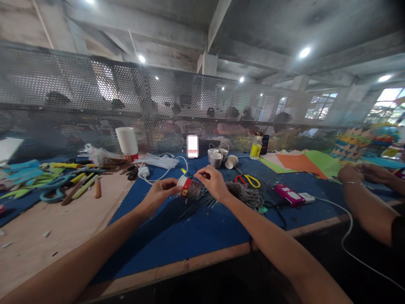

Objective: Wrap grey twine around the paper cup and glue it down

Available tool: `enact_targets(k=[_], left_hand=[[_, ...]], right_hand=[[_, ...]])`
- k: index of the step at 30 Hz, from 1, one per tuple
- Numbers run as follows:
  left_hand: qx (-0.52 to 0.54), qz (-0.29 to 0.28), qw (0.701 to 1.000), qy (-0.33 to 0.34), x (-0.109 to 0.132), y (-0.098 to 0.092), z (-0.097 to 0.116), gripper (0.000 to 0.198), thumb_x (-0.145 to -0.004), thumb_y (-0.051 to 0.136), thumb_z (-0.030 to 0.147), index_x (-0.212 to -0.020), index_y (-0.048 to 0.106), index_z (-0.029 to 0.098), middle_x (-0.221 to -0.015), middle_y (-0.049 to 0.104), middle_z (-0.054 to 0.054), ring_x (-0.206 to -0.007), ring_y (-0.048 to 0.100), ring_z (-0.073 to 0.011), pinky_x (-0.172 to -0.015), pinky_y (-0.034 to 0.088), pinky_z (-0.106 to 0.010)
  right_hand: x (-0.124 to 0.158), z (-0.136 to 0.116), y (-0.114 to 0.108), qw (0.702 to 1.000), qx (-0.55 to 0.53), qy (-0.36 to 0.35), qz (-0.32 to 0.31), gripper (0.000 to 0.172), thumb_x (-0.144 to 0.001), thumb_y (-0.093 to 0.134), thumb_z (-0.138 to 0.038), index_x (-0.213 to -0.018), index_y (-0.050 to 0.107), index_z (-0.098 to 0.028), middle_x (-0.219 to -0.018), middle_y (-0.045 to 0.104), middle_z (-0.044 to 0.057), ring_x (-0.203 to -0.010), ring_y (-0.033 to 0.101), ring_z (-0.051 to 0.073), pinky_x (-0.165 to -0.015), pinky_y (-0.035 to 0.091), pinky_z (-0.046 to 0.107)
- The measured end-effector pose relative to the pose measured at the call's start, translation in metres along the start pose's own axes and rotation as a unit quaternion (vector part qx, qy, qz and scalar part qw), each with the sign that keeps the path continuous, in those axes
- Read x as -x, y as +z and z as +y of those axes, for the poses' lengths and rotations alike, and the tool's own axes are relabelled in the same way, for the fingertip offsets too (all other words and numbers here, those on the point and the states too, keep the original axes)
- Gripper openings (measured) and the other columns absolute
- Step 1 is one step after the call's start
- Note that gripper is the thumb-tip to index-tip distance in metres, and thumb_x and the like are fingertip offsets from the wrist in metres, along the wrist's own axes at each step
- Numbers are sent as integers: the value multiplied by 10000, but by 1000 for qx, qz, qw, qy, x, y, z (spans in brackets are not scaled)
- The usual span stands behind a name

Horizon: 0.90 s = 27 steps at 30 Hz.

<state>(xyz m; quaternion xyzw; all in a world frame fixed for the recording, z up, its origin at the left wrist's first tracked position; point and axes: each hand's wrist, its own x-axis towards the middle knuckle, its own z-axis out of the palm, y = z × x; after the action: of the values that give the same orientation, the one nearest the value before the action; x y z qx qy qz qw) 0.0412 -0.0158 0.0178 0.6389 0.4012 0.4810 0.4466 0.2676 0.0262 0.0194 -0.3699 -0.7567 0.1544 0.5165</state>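
Note:
My left hand (163,192) grips a paper cup (189,185) by its white end, the cup tipped on its side above the blue mat. Red and white show on the cup, and grey-brown cord is wound around its other end. Just above that wound end, my right hand (212,180) is closed in a pinch; whatever lies between its fingertips is too small to make out. Under and behind my right wrist lies a loose bundle of grey cord (247,194). Thin strands (207,200) spread over the mat below the cup.
Small cord-wrapped cups (215,158), scissors (251,181) and a lit phone (192,146) stand or lie behind my hands. Stacked paper cups (127,143) and tools (60,188) are left. Right: a purple box (288,195), coloured paper (303,162), and another person's hands (351,174).

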Motion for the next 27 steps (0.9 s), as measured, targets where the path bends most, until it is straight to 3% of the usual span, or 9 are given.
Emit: enact_targets(k=[27], left_hand=[[25, -6, 1000, -1, 1, 2, 5, 203, -757, 847, 411, -792, 812, 214, -813, 769, -68, -758, 659, -217, -779, 496, -345]], right_hand=[[-1, 10, 1, 999, -18, 27, -30, 182, -909, 734, -364, -829, 745, -200, -801, 599, 2, -712, 543, 134, -716, 459, 268]])
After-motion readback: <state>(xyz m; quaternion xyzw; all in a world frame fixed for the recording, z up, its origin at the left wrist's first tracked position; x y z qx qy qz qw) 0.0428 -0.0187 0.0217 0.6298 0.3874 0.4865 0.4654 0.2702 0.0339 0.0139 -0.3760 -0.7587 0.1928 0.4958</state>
